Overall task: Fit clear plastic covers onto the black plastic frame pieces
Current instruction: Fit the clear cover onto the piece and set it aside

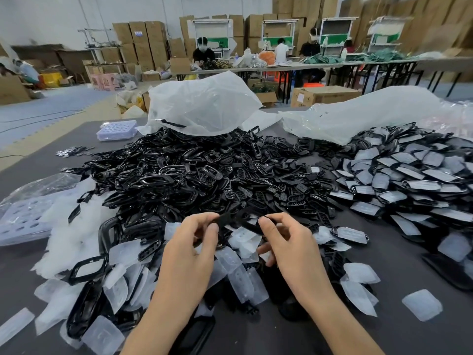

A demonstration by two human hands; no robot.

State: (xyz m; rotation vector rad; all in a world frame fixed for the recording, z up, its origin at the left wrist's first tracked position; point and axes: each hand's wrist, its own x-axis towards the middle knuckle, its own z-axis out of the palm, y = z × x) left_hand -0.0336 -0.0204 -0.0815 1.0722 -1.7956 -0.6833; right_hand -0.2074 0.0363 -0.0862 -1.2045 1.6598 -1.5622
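Now, over the table's [399, 265] near edge, left hand [190, 248] and right hand [286, 245], fingers curled, each pinch one end of a black frame piece [243, 222]; clear covers [244, 243] lie beneath, the frame heap [179, 170] beyond, plastic bags [204, 106] at the far edge

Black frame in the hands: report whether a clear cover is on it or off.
Off, it seems: the black frame pinched between left hand and right hand looks bare, but part of it is hidden.
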